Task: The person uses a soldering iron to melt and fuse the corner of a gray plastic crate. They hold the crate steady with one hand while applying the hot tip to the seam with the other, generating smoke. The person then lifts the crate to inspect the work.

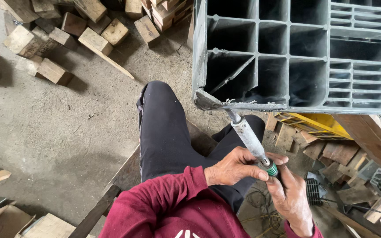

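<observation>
Both the left hand and the right hand are clamped on the metal iron tool. Its tip touches the broken corner of the grey plastic pallet, at 12 o'clock from the hands. The crack looks only partly melted together, so the repair seems unfinished.

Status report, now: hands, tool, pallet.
Left hand and right hand both gripping the metal-barrelled tool. Tip on the cracked edge of the grey plastic pallet. Nothing in between.

Both hands clenched together, grip tight
</observation>
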